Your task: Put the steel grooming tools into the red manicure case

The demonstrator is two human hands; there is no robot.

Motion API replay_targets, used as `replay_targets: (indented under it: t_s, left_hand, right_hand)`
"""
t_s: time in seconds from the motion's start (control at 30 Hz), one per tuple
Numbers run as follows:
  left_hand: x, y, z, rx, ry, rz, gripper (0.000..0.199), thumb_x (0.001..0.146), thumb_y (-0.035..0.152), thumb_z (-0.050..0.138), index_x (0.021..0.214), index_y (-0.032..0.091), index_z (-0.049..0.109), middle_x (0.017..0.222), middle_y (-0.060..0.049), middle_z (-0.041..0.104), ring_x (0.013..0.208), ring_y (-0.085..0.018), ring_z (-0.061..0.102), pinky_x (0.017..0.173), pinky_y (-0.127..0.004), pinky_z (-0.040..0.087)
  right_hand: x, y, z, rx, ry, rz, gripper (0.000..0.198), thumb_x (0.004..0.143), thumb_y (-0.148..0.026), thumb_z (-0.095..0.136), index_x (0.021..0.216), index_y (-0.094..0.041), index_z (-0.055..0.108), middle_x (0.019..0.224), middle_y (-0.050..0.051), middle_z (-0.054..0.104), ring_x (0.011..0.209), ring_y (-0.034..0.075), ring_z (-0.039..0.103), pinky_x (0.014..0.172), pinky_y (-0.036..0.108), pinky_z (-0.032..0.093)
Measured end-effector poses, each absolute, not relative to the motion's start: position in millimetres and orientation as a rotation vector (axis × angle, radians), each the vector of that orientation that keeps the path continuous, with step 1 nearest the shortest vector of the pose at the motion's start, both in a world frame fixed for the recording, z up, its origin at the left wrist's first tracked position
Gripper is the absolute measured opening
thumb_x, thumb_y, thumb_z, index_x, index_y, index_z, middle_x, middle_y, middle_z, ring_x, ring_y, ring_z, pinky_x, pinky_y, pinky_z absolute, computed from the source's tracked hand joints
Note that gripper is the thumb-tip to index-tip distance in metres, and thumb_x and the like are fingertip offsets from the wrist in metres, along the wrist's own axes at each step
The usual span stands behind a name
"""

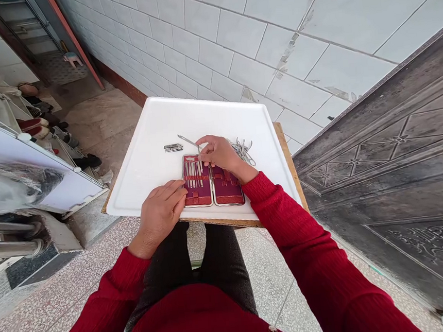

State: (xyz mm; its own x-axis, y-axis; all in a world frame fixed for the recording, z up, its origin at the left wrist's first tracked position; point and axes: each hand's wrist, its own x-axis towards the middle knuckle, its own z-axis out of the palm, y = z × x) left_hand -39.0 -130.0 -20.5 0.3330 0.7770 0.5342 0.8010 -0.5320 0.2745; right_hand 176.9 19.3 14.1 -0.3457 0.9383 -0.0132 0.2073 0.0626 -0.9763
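An open manicure case (198, 199) with a dark red lining lies on a white tray. Several slim metal manicure tools (192, 175) stand in a row under the elastic band of its left half. My left hand (163, 206) is closed on the case's left edge, thumb and fingers together. Over the top of that half, my right hand (220, 153) pinches a slim metal manicure tool, held upright; its lower end is at the row. Just beyond my fingertips lies another thin metal tool (187, 139). A nail clipper (173, 147) is left of it.
Several scissors and clippers (245, 151) lie in a pile right of my right hand. The white tray (130, 187) sits on a wooden board (283, 142). A tiled wall (211, 43) rises behind; a dark carved door (392, 171) stands at right, a shoe rack (70, 166) at left.
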Motion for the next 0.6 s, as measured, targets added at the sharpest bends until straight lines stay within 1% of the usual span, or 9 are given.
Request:
replay_targets:
  t_s: [0.1, 0.2, 0.27, 0.37, 0.47, 0.53, 0.6]
  left_hand:
    - [-39, -130, -21, -2.532, -1.515, -0.983, 0.027, 0.105, 0.024, 0.051, 0.11, 0.023, 0.078, 0.127, -0.009, 0.078, 0.121, -0.026, 0.073, 0.101, -0.042, 0.058]
    - [-39, -130, -22, -2.536, -1.521, -0.984, 0.028, 0.105, 0.025, 0.05, 0.11, 0.023, 0.078, 0.128, -0.009, 0.078, 0.119, -0.025, 0.073, 0.101, -0.042, 0.058]
    - [-40, -130, -20, -2.548, -1.505, -0.997, 0.028, 0.106, 0.026, 0.05, 0.109, 0.023, 0.078, 0.127, -0.009, 0.078, 0.117, -0.025, 0.074, 0.1, -0.041, 0.058]
    - [-40, -130, -11, -2.539, -1.508, -1.066, 0.028, 0.107, 0.028, 0.051, 0.107, 0.022, 0.078, 0.127, -0.009, 0.078, 0.116, -0.025, 0.074, 0.1, -0.042, 0.058]
    - [-35, -126, 4, -2.49, -1.637, -1.239, 0.03, 0.107, 0.035, 0.051, 0.106, 0.023, 0.079, 0.13, -0.008, 0.077, 0.119, -0.025, 0.073, 0.104, -0.042, 0.057]
    - [-28, -120, 12, -2.497, -1.756, -1.432, 0.033, 0.106, 0.043, 0.053, 0.106, 0.023, 0.08, 0.131, -0.007, 0.077, 0.12, -0.025, 0.072, 0.107, -0.04, 0.056]
    - [-20, -114, 18, -2.521, -1.887, -1.653, 0.041, 0.104, 0.052, 0.055, 0.108, 0.021, 0.081, 0.126, -0.007, 0.079, 0.118, -0.026, 0.073, 0.108, -0.039, 0.056]
  right_hand:
    - [176, 18, 16, -1.168, -1.63, 1.344, 0.036, 0.069, -0.006, 0.08, 0.1, -0.018, 0.067, 0.064, -0.004, 0.071, 0.047, 0.009, 0.06, 0.04, 0.016, 0.041]
    - [176, 18, 18, -1.121, -1.577, 1.397, 0.042, 0.067, -0.007, 0.081, 0.105, -0.017, 0.067, 0.065, -0.004, 0.071, 0.047, 0.009, 0.06, 0.04, 0.017, 0.04]
    - [176, 18, 19, -1.072, -1.535, 1.456, 0.045, 0.065, -0.011, 0.084, 0.106, -0.017, 0.068, 0.066, -0.004, 0.072, 0.048, 0.009, 0.06, 0.041, 0.017, 0.039]
    - [176, 18, 22, -0.982, -1.494, 1.573, 0.045, 0.062, -0.019, 0.09, 0.102, -0.016, 0.069, 0.069, -0.002, 0.074, 0.049, 0.008, 0.059, 0.043, 0.018, 0.039]
    - [175, 15, 27, -0.867, -1.477, 1.679, 0.049, 0.059, -0.029, 0.095, 0.1, -0.016, 0.071, 0.073, -0.002, 0.075, 0.051, 0.007, 0.058, 0.044, 0.018, 0.039]
    - [174, 10, 31, -0.777, -1.481, 1.741, 0.052, 0.059, -0.033, 0.096, 0.103, -0.017, 0.072, 0.073, -0.003, 0.075, 0.051, 0.006, 0.056, 0.046, 0.018, 0.039]
    - [172, 6, 35, -0.692, -1.493, 1.796, 0.052, 0.06, -0.034, 0.096, 0.104, -0.018, 0.073, 0.075, -0.004, 0.075, 0.051, 0.006, 0.054, 0.047, 0.018, 0.041]
